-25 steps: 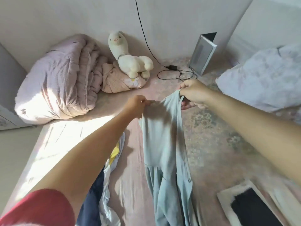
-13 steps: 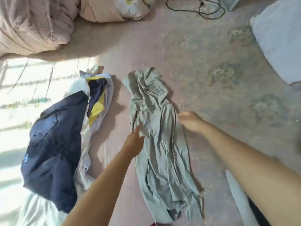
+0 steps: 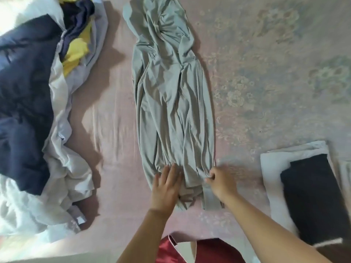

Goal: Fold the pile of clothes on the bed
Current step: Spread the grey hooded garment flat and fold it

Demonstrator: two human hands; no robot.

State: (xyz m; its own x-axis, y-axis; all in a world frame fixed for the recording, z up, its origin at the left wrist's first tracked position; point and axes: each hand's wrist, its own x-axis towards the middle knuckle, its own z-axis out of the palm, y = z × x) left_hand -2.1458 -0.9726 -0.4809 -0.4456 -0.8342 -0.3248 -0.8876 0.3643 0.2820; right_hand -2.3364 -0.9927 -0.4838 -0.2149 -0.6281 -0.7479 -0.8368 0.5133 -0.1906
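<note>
Pink bed (image 3: 106, 130); left hand (image 3: 165, 186) flat on grey garment (image 3: 171, 103); right hand (image 3: 221, 182) pinching its hem

Showing two bare forearms, without sleeves, watch or rings. Left hand (image 3: 164, 188) and right hand (image 3: 221, 182) both uncovered, no gloves. Wearing a dark red garment (image 3: 199, 251) with a satin-like shine, appearing at the bottom edge between the arms. Carrying a thin pale piping (image 3: 173, 242) along one edge of this red cloth. Showing also a pale grey panel beside the piping, unclear what it is.
</note>
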